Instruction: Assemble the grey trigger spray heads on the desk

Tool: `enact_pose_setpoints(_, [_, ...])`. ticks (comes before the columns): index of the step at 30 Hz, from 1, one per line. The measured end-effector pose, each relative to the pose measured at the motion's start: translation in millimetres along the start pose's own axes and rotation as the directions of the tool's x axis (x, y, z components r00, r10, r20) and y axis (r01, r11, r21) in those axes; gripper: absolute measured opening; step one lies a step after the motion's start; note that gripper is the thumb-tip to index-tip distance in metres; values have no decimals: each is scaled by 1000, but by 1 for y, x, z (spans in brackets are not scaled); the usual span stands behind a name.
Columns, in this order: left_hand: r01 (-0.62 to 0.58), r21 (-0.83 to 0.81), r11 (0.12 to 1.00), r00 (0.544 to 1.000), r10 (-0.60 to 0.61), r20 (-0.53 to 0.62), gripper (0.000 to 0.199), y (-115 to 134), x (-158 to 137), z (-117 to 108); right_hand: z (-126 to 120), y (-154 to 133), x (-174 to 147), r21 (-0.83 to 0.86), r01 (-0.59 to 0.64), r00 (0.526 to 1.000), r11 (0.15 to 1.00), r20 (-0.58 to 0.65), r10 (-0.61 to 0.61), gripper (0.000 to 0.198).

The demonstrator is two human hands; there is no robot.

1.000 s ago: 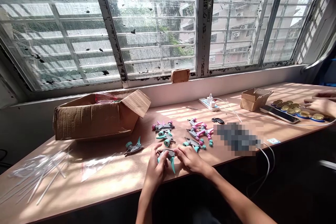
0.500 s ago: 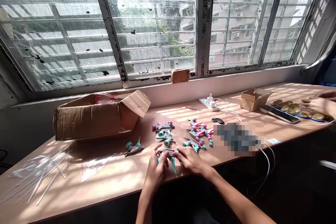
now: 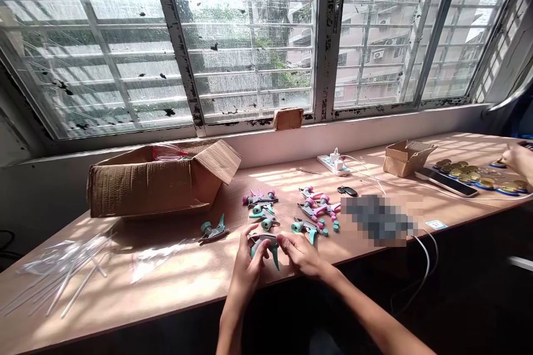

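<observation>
Near the table's front edge, my left hand (image 3: pixel 246 266) is wrapped round a grey and teal trigger sprayer head (image 3: pixel 266 239), its teal trigger hanging down. My right hand (image 3: pixel 300 252) is closed at the sprayer head's right end, thumb and fingers pinched there and hiding that end. Just beyond my hands lie more teal sprayer heads (image 3: pixel 270 223) and a pink and grey one (image 3: pixel 260 198). Another teal one (image 3: pixel 213 230) lies to the left. On the right is a cluster of pink sprayer heads (image 3: pixel 311 208), with several small teal caps (image 3: pixel 335 226) beside it.
An opened cardboard box (image 3: pixel 141 191) stands at the back left. Thin white tubes (image 3: pixel 75 283) and a plastic bag (image 3: pixel 156 258) lie left. Rightward are a power strip (image 3: pixel 333 165), a small box (image 3: pixel 406 160), a phone (image 3: pixel 447 182), gold discs (image 3: pixel 470 175) and another person's hand (image 3: pixel 518 161).
My right thumb and fingers have shifted slightly at the sprayer head's end, covering the teal part seen there before. The other person's hand has moved right, away from the gold discs' left part.
</observation>
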State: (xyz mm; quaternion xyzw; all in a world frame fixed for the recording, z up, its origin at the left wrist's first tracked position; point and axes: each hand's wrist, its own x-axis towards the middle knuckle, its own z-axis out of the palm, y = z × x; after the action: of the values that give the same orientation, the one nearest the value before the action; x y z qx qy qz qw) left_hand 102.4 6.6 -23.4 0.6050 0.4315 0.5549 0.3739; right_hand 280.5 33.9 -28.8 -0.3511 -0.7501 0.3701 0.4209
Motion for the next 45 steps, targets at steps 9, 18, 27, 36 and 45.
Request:
enact_pose_setpoints(9, [-87,89,992,996,85,22,34,1,-2,-3,-5,8,2,136,-22,996,990,89,9,67])
enact_pose_setpoints(18, [-155,138,978,988,152,31,28,-3,1,-6,0,7,5,193,-105,991,976,98,87,68])
enact_pose_setpoints(27, [7,203,979,984,30,-177,45,-12,4,-4,-58,21,6,21,-140,905,990,-403,137,52])
enact_pose_setpoints(36, [-98,407,908,991,126,-44,39,-15,2,2,-98,47,2,-88,-315,807,945,-548,218,49])
enact_pose_setpoints(45, [119,784,609,889,287,-358,33,-11,6,-47,-126,35,-14,-432,-223,961,874,-245,124,27])
